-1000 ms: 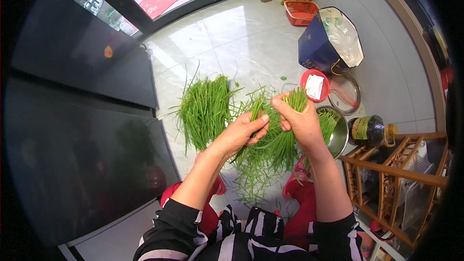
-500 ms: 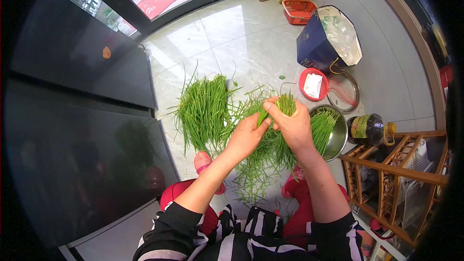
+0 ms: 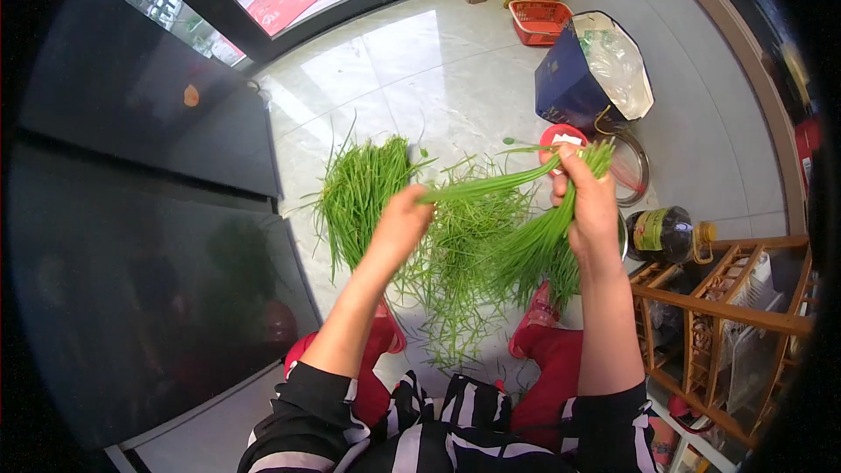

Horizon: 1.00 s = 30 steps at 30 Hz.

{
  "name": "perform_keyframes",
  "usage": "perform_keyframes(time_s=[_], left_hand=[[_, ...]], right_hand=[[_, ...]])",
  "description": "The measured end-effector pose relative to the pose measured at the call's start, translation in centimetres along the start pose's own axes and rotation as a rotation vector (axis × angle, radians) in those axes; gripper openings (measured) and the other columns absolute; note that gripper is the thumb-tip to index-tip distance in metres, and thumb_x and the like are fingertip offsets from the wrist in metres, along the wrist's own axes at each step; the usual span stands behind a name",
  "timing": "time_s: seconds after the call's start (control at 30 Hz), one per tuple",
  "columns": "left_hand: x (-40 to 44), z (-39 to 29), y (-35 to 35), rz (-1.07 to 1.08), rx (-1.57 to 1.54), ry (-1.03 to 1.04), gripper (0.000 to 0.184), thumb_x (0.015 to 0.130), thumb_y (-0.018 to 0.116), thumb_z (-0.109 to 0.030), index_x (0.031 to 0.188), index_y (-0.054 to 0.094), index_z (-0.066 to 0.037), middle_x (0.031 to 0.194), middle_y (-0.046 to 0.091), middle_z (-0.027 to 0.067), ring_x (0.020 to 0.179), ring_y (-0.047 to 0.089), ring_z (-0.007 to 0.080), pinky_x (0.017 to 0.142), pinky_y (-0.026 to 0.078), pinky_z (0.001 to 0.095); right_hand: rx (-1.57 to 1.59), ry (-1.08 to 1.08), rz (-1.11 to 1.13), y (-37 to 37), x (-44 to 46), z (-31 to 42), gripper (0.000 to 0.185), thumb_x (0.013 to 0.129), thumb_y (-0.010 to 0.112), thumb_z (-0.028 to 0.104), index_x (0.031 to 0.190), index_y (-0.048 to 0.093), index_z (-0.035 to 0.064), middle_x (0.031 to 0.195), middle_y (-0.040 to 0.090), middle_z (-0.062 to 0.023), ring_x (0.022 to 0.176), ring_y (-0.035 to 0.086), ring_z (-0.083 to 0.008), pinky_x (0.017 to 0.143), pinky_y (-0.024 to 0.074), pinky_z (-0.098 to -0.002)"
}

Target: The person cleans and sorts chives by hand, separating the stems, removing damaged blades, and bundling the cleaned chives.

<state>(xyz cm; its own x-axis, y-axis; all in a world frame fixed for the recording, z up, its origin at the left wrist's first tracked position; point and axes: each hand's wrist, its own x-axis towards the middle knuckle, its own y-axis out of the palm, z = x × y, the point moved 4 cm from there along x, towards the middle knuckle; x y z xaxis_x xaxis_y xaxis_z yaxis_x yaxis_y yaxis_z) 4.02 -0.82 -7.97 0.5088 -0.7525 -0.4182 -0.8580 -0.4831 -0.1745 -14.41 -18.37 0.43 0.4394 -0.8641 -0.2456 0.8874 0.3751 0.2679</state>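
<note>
My right hand (image 3: 585,195) is closed around a bunch of long green stalks (image 3: 545,232), their pale ends sticking up above the fingers and their leafy ends hanging down to the left. My left hand (image 3: 406,219) is closed on the tips of a few stalks, which stretch across from the bunch. Below and between the hands, loose green leaves (image 3: 464,254) lie scattered on the floor. A thick pile of green stalks (image 3: 363,197) rests at the left, beside my left hand. The metal bowl at the right is mostly hidden behind my right hand and the bunch.
A red bowl (image 3: 554,134) with something white in it, a round lid (image 3: 644,171), a blue bag (image 3: 574,79) and a red basket (image 3: 539,22) stand ahead right. An oil bottle (image 3: 663,234) and wooden rack (image 3: 718,307) are at right, a dark cabinet (image 3: 149,271) at left.
My hands were close together and have moved apart, my left hand to the left and my right hand to the right with the bunch. A few stalks are now stretched between them.
</note>
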Motion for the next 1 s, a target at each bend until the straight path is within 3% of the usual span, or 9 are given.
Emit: perform_keyframes(time_s=[0.07,0.13,0.27,0.4,0.53,0.63,0.7,0.83,1.0], left_hand=[[-1.0,-3.0,-2.4,-0.248,-0.423,-0.084,0.013,0.092,0.053,-0.018,0.081,0.053,-0.011,0.062,0.046,-0.0034,0.046,0.035,0.0060,0.041,0.027,0.0233],[-1.0,-2.6,-5.3,-0.389,-0.679,-0.054,0.017,0.092,0.055,-0.021,0.079,0.051,-0.011,0.064,0.050,-0.0013,0.043,0.032,0.0066,0.039,0.023,0.0240],[-1.5,-4.3,-6.0,-0.439,-0.698,0.105,0.017,0.091,0.058,-0.022,0.080,0.051,-0.010,0.073,0.061,0.0024,0.042,0.032,0.0050,0.039,0.024,0.0222],[-2.7,-7.8,0.6,-0.117,-0.356,0.136,0.016,0.089,0.062,-0.022,0.096,0.062,-0.008,0.096,0.069,0.0070,0.044,0.032,-0.0002,0.040,0.026,0.0173],[-3.0,-7.2,4.6,0.133,-0.229,0.173,0.018,0.086,0.068,-0.021,0.096,0.066,-0.006,0.064,0.051,-0.0074,0.051,0.034,-0.0002,0.044,0.024,0.0169],[-2.5,-6.6,4.2,0.175,-0.165,0.203,0.014,0.086,0.068,-0.020,0.088,0.065,-0.007,0.064,0.053,-0.0060,0.050,0.036,0.0004,0.044,0.025,0.0172],[-2.8,-7.1,3.6,0.207,-0.300,0.100,0.018,0.085,0.068,-0.020,0.077,0.061,-0.006,0.065,0.056,-0.0040,0.056,0.044,0.0031,0.051,0.035,0.0204],[-2.5,-6.4,2.6,-0.019,-0.442,0.021,0.014,0.089,0.063,-0.020,0.080,0.059,-0.009,0.058,0.048,-0.0050,0.043,0.031,0.0024,0.039,0.022,0.0196],[-1.5,-5.8,-0.9,-0.125,-0.462,0.036,0.014,0.089,0.062,-0.018,0.089,0.064,-0.003,0.063,0.056,-0.0027,0.041,0.029,0.0022,0.038,0.021,0.0189]], right_hand=[[0.041,-0.012,-0.003,-0.7,0.1,0.6,0.017,0.090,0.060,0.018,0.097,0.059,0.0030,0.083,0.067,-0.0084,0.055,0.048,-0.0055,0.048,0.0388,-0.0196],[0.040,-0.025,0.076,-0.8,0.1,0.9,0.017,0.089,0.060,0.018,0.096,0.061,0.0025,0.082,0.067,-0.0085,0.055,0.047,-0.0053,0.048,0.0379,-0.0194],[-0.123,0.028,0.180,-0.3,-0.2,0.4,0.018,0.089,0.061,0.018,0.096,0.063,0.0013,0.080,0.067,-0.0079,0.054,0.047,-0.0051,0.048,0.0375,-0.0200],[-0.321,0.056,0.325,1.8,-1.4,-0.2,0.020,0.090,0.059,0.018,0.098,0.063,0.0005,0.077,0.065,-0.0042,0.051,0.044,-0.0035,0.049,0.0373,-0.0203],[-0.355,0.071,0.467,3.0,-2.0,-1.4,0.021,0.088,0.061,0.021,0.096,0.066,0.0014,0.075,0.065,-0.0025,0.054,0.047,-0.0043,0.050,0.0383,-0.0208],[-0.447,0.159,0.462,3.0,-2.1,-2.0,0.024,0.088,0.062,0.019,0.102,0.066,0.0007,0.075,0.065,-0.0003,0.055,0.047,-0.0036,0.050,0.0384,-0.0198],[-0.392,0.189,0.512,3.5,-2.4,-1.7,0.029,0.087,0.063,0.017,0.110,0.064,0.0003,0.077,0.065,0.0002,0.056,0.047,-0.0028,0.051,0.0388,-0.0189],[-0.360,0.230,0.583,4.1,-2.7,-1.5,0.034,0.087,0.062,0.016,0.118,0.060,0.0001,0.077,0.066,0.0001,0.057,0.047,-0.0023,0.052,0.0394,-0.0182],[-0.189,0.257,0.431,3.1,-2.1,-1.4,0.040,0.089,0.060,0.013,0.124,0.052,-0.0038,0.081,0.063,-0.0020,0.058,0.046,-0.0023,0.050,0.0381,-0.0181]])
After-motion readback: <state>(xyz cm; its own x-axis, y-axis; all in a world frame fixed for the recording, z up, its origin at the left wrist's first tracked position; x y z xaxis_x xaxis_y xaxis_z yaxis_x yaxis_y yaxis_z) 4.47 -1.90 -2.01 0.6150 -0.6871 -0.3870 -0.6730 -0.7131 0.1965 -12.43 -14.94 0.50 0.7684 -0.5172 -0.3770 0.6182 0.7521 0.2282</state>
